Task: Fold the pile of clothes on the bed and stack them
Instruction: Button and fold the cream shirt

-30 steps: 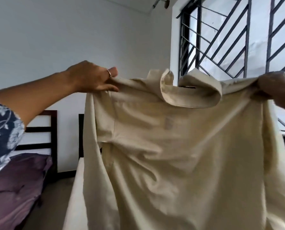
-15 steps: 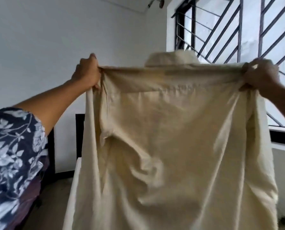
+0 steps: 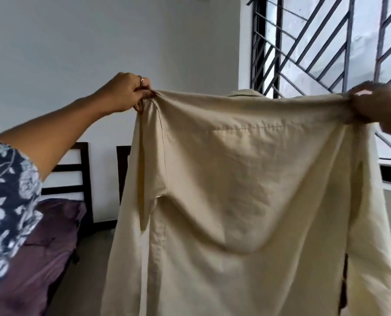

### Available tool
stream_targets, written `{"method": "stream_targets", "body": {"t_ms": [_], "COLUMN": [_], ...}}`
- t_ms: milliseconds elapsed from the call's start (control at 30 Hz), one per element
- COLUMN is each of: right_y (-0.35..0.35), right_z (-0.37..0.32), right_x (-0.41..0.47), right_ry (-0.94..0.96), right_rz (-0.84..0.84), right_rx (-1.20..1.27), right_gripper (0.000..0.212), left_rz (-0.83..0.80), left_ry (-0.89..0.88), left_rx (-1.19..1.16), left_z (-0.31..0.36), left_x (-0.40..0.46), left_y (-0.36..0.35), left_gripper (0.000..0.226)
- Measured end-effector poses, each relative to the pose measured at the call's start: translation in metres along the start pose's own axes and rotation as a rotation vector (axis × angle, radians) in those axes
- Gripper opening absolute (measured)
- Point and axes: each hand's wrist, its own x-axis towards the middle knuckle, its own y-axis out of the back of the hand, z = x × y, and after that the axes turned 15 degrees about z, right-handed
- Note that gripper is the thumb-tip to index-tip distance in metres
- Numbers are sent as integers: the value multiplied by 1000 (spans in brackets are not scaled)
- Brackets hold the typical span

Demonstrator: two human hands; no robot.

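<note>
Cream cotton: the shirt (image 3: 247, 183) hangs in the air in front of the person, stretched wide by its shoulders, its back panel and yoke seam facing the camera and the collar just peeking over the top edge.
Left hand: the left hand (image 3: 126, 93) pinches the shirt's left shoulder corner, its fingers (image 3: 142, 102) curled tight onto the cloth; a ring shows on one of them.
Right hand: the right hand (image 3: 379, 103) grips the opposite shoulder, fabric bunched inside the curled fist; it is blurred, so the exact finger hold is hard to read.
Sleeves: both hang down loose along the sides of the body panel.
Step in hand: judged to be the shake-out and spreading of one garment before the first fold; no fold is made yet.
Next move calls for: probably lowering the shirt flat onto a bed, keeping the shoulders level so the back stays smooth, then bringing sleeves and sides inward.
Surroundings: a bed with a purple cover (image 3: 42, 247) lies at lower left, a dark headboard (image 3: 76, 172) behind it, a barred window (image 3: 315, 42) at right.
Pile and stack: neither is in view.
</note>
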Motion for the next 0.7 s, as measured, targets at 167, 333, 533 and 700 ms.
{"method": "stream_targets", "body": {"t_ms": [167,333,533,700], "right_y": [-7,-23,-25,-22], "right_z": [-2,-3,3,20], "right_x": [1,-11,-15,-4], "right_ry": [108,217,146,135], "right_rz": [-226,-170,91,142], "right_rx": [25,-101,-314,-433], "right_gripper": [24,30,41,41], "left_rz": [-51,340,380,130], "left_ry": [298,671,46,-590], "left_rx": [-6,-203,-106,225], "left_z": [-8,-8,12,-2], "left_x": [5,-1,-29,-33], "left_y": [-6,-54,-72,-62], "left_gripper": [18,19,29,39]}}
